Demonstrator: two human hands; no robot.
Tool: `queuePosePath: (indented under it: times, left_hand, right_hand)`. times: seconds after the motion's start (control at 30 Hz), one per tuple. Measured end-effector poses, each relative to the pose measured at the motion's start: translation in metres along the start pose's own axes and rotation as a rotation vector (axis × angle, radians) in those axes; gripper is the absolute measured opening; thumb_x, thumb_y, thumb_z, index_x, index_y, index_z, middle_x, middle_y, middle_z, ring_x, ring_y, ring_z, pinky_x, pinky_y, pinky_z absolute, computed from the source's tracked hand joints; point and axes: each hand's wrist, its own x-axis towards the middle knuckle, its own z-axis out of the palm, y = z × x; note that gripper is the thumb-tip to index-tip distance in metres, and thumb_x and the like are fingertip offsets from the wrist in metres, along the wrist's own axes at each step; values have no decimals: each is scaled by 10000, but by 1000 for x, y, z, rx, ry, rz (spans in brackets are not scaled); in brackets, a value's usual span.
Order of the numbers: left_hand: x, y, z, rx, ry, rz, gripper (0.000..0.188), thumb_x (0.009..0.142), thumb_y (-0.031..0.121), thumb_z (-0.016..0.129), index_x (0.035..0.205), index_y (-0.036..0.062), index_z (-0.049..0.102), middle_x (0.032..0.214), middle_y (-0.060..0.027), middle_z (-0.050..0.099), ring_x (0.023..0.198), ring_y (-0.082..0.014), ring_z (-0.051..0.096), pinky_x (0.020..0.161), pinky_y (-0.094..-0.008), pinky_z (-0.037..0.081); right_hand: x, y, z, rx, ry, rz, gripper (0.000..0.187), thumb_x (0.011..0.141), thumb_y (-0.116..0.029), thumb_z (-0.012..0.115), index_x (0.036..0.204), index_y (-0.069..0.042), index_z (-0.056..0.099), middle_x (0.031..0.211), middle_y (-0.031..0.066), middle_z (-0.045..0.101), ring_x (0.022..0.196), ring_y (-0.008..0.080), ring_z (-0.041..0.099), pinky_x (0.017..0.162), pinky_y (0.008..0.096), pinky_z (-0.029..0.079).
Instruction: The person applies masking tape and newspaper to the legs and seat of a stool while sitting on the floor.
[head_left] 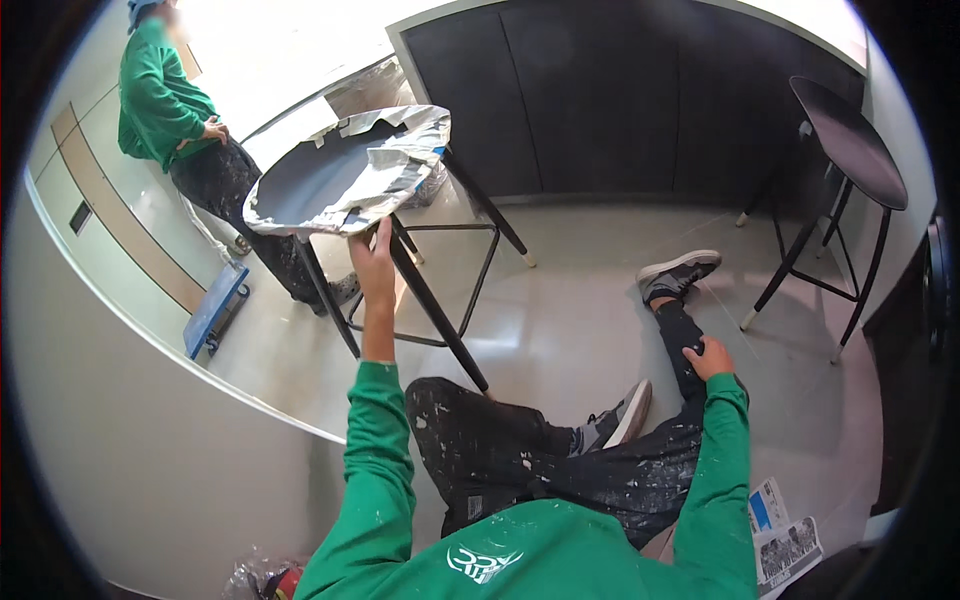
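Observation:
A tall black bar stool stands ahead of me on the left. Crumpled, torn paper masking runs round its seat rim and lies partly across the dark seat. My left hand reaches up and grips the near edge of the seat, thumb upright against the paper; its other fingers are partly hidden under the rim. Away to the right, my right hand is closed round the shin of my bent right leg, over the paint-spattered black trousers.
Another person in green stands at the left behind the stool, near a blue wheeled dolly. A second black bar stool is at the right. Dark cabinet panels line the back. Printed sheets lie at lower right.

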Motion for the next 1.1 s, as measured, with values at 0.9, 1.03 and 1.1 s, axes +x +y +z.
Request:
queuePosePath:
  times: [0.9,1.03,1.1]
  left_hand:
    - [6,-118,-15,117,-334,-158,516,981,127,556,1413,-66,351,829,-103,600,632,-162,618,628,-296,515]
    - [18,-128,-32,206,-277,-194,542,947,124,548,1429,-41,362,817,-88,595,615,-157,611,610,-287,515]
    - [30,-135,-39,239,-239,-201,501,954,134,546,1403,-31,399,817,-83,595,608,-157,608,593,-286,521]
  right_hand:
    - [-112,-56,-88,94,-106,-246,596,874,-538,673,1230,-59,658,1213,196,678,1157,382,623,980,495,489]
    - [-131,-53,-93,133,-1,-273,586,882,-505,685,1248,-50,632,1240,195,660,1156,383,616,999,497,481]
    - [-128,-37,-84,198,67,-342,572,888,-486,692,1250,-47,633,1239,194,659,1142,384,619,994,493,483]
